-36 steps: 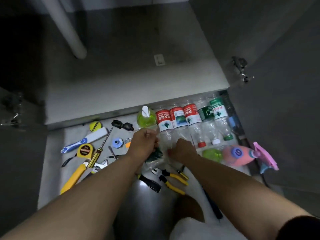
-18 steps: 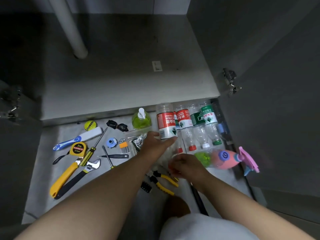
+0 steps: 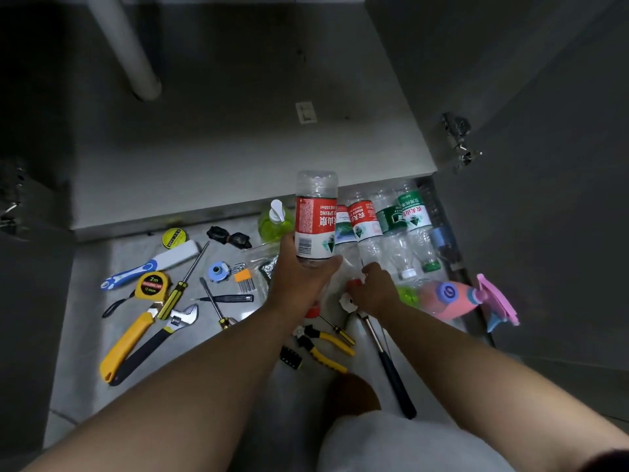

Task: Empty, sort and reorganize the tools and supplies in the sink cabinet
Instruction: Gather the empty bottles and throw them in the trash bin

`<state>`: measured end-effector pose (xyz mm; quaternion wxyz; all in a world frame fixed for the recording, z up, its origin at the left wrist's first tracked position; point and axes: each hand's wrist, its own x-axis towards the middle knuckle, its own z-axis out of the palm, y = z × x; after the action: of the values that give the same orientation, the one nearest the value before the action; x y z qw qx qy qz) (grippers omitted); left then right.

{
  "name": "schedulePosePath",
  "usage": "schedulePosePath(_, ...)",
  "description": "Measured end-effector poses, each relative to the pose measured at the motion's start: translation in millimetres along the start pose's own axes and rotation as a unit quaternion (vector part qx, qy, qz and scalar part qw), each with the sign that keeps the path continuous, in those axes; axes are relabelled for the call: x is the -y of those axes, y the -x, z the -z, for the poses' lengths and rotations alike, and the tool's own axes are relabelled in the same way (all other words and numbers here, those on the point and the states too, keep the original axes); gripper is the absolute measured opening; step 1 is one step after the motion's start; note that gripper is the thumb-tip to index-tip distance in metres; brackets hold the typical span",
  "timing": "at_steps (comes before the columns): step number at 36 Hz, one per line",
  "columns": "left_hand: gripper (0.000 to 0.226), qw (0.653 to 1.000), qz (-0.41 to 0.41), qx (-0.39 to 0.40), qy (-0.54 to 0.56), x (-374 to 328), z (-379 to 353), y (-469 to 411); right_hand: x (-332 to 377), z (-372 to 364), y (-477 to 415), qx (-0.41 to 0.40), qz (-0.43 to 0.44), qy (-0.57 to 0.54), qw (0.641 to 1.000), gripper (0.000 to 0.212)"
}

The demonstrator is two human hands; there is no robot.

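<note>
My left hand point(image 3: 301, 279) grips a clear, red-labelled plastic bottle point(image 3: 315, 219) and holds it lifted above the floor, its base pointing toward the cabinet. My right hand point(image 3: 374, 289) reaches down to the neck end of another red-labelled bottle point(image 3: 364, 229), fingers curled at its red cap point(image 3: 354, 283). That bottle lies in a row with two green-labelled bottles point(image 3: 406, 219) on the floor in front of the open sink cabinet point(image 3: 238, 137), whose grey floor holds only a drain pipe point(image 3: 129, 49).
Left on the floor lie a tape measure point(image 3: 151, 284), screwdrivers point(image 3: 185, 281), a wrench point(image 3: 160, 335), a yellow-handled cutter point(image 3: 127, 345) and a brush point(image 3: 153, 267). Pliers point(image 3: 323, 345) lie near my knee. A green soap pump bottle point(image 3: 274, 221) and a pink spray bottle point(image 3: 452, 296) flank the bottles. The cabinet door point(image 3: 544, 165) stands open at right.
My left hand has taken one red-labelled bottle out of the row and lifted it. My right hand has moved right to the cap of the neighbouring bottle.
</note>
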<state>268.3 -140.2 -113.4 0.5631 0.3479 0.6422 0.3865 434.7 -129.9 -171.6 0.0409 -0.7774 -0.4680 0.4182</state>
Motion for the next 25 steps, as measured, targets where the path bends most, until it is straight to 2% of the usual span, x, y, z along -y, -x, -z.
schedulePosePath(7, 0.063, 1.000, 0.015, 0.009, -0.026, 15.3, 12.1, -5.4, 5.2, -22.6, -28.3, -0.028, -0.065, 0.039, 0.997, 0.037)
schedulePosePath(13, 0.059, 0.999, 0.013, 0.008, -0.044, 6.8, 10.9, -4.6, 2.3, -24.0, -17.1, -0.027, -0.044, 0.028, 0.998, 0.025)
schedulePosePath(18, 0.061, 0.998, -0.008, 0.042, -0.047, -19.8, 6.0, 7.7, 7.1, -10.1, 14.6, -0.016, -0.034, -0.049, 0.998, 0.034)
schedulePosePath(22, 0.057, 0.994, -0.046, 0.053, -0.088, -60.6, 12.6, 22.6, 13.3, 16.6, 60.3, -0.042, -0.017, -0.186, 0.982, 0.019)
schedulePosePath(25, 0.053, 0.991, -0.070, 0.042, -0.107, -100.4, 17.7, 37.7, 16.0, 46.9, 101.4, -0.075, 0.019, -0.249, 0.965, 0.014)
